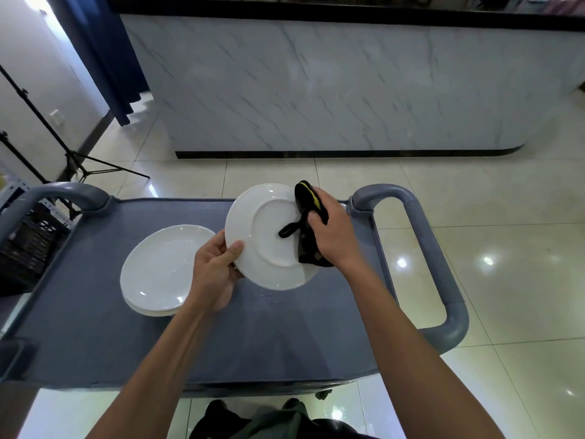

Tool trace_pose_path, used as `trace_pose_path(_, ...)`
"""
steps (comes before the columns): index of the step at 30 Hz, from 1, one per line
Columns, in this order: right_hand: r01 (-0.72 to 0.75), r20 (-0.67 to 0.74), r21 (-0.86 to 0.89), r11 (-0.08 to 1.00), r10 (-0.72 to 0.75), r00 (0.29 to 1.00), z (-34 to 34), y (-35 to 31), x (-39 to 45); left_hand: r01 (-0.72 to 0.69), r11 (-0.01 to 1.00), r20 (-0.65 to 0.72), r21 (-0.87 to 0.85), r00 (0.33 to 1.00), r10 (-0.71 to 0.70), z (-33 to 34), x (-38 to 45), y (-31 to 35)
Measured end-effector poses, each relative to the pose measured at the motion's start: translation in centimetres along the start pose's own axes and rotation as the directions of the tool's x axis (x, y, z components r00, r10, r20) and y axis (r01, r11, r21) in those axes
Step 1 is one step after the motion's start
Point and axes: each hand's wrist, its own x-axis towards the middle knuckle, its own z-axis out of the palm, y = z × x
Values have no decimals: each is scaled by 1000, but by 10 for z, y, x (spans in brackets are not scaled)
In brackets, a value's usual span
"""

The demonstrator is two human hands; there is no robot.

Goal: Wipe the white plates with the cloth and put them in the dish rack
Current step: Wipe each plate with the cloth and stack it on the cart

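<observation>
Plate stack (pixel 158 269): white, on grey cart top (pixel 95 327), just left of left hand (pixel 213 274). Left hand: grasping lifted plate (pixel 262 248) by near rim, underside up. Right hand (pixel 332 232): clenched on black cloth (pixel 308 213), pressed against plate's right side.

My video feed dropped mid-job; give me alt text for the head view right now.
The left hand holds a white plate tilted, underside up, above a grey cart, while the right hand presses a black cloth against it. A stack of white plates sits on the cart to the left.
</observation>
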Motion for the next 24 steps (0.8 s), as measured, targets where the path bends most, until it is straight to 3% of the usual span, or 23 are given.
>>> trace_pose_path(6, -114, -30, 69, 991, 116, 993, 4, 14, -25, 45, 993, -72, -106, 996, -53, -7, 8, 5)
trace_pose_path(9, -56, -55, 56, 997, 59, 997, 19, 16, -43, 50, 987, -103, -149, 992, -66, -3, 11, 3)
trace_pose_path(12, 9, -65, -74, 997, -14, 998, 33, 14, -56, 38, 985, -137, -169, 989, -61, 5, 12, -3)
trace_pose_path(17, 191, 3, -240, 952, -196, 981, 55, -6, -70, 41, 988, -166, -151, 984, -66, 16, 16, -6)
trace_pose_path(24, 327, 83, -304, 895, -317, 945, 55, -1, -82, 56, 993, -166, -108, 983, -74, 12, 18, 1)
